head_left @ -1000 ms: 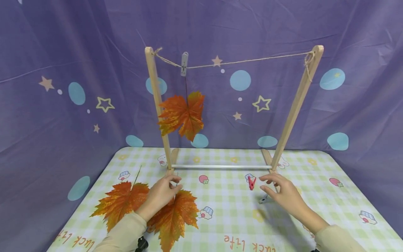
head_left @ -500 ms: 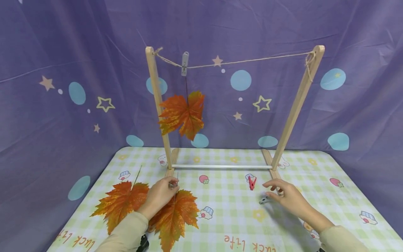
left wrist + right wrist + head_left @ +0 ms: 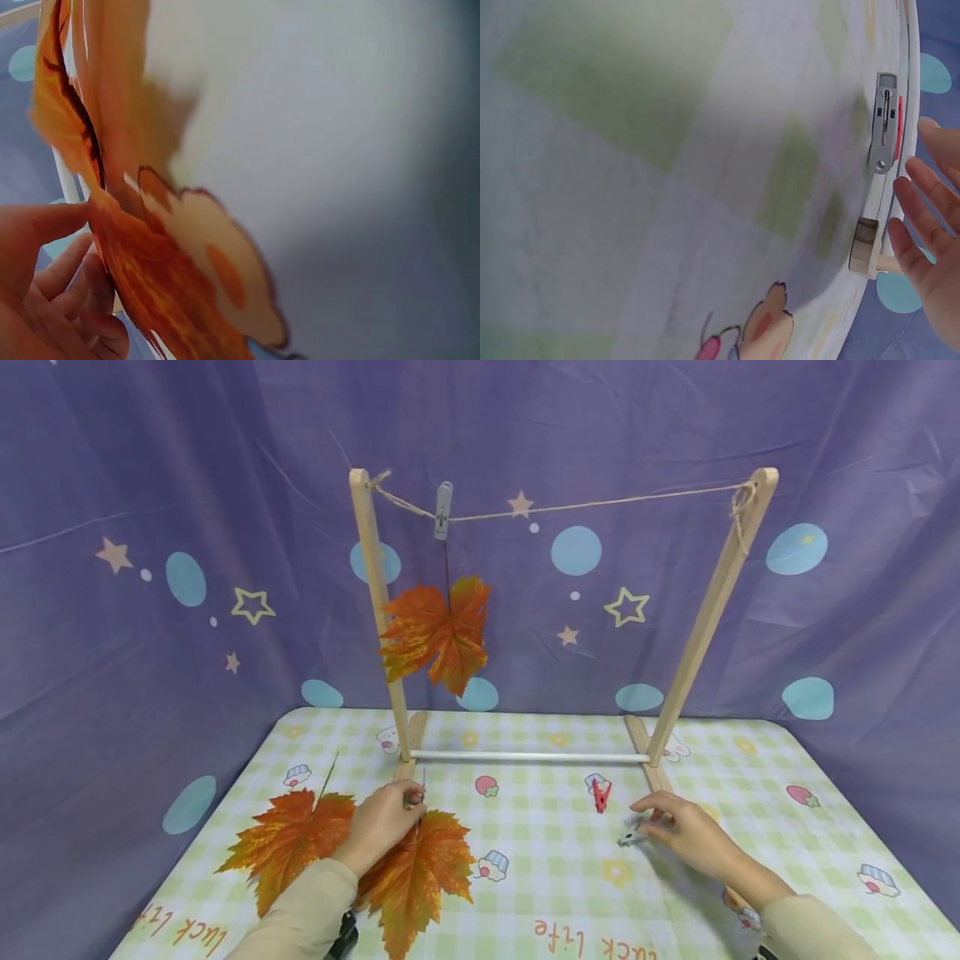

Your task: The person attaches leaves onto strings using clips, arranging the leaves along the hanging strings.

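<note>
Maple leaf (image 3: 431, 868), its stem (image 3: 424, 778) pinched by the left hand (image 3: 384, 821), lies on the checked cloth (image 3: 547, 877) beside a second leaf (image 3: 292, 835). The right hand (image 3: 690, 833), fingers (image 3: 919, 214) parted and relaxed, hovers just beside the grey clothespin (image 3: 884, 131), with the red clothespin (image 3: 600, 796) lying near it.
</note>
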A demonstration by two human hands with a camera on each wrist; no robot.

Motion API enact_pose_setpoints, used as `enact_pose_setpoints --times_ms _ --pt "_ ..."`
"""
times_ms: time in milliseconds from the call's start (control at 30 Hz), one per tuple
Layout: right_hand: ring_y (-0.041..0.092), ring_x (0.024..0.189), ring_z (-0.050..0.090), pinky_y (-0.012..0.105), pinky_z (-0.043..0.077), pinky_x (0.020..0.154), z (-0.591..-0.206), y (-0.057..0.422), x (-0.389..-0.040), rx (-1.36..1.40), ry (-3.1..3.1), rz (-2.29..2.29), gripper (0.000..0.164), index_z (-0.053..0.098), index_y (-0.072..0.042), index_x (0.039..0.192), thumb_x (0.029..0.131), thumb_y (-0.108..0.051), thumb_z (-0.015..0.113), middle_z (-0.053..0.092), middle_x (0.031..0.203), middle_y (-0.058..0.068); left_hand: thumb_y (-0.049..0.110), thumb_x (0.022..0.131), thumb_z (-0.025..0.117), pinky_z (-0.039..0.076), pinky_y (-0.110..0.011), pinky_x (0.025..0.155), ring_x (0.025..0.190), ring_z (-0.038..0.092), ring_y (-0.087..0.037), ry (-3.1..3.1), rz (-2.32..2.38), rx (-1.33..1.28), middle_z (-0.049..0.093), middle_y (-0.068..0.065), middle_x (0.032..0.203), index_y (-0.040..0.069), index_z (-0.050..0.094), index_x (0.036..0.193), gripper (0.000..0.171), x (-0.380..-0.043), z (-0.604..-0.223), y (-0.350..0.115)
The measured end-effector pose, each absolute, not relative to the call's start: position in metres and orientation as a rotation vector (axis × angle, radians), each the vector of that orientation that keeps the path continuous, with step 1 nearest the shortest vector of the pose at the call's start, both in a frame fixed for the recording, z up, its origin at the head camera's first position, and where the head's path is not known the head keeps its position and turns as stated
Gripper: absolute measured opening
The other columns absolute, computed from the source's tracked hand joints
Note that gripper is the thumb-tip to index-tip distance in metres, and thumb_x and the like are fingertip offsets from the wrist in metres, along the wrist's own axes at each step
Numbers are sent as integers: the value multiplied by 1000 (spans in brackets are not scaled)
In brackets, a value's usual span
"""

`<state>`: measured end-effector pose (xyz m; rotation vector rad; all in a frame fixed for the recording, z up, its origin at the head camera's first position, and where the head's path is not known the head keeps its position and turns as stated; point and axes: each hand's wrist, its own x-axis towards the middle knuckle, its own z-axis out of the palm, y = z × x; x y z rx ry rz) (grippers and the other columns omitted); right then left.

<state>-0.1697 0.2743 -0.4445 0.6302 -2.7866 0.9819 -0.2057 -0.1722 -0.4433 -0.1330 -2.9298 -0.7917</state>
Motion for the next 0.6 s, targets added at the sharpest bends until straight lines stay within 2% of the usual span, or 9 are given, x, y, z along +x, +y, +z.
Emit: enact_pose_setpoints --times_ms 267,500,600 --pt "25 97 61 39 55 82 -449 281 -172 686 -2844 1008 30 66 -6 117 87 -6 73 63 112 3 19 88 76 51 -37 65 79 66 -15 -2959 -760 -140 70 6 90 12 73 111 24 -209 -442 -166" --pt "17 92 59 31 54 79 -450 283 -175 730 -2866 979 30 66 -6 117 88 -8 73 62 109 0 23 88 76 47 -33 59 67 60 -9 -3010 -719 -116 67 9 83 13 73 110 24 -211 -441 -163" --pt "15 91 58 30 53 79 -450 283 -175 743 -2866 979 30 67 -6 117 88 -8 73 61 108 -1 25 88 75 47 -35 61 68 61 -9 -3028 -706 -89 68 8 83 12 73 109 25 -212 -440 -162"
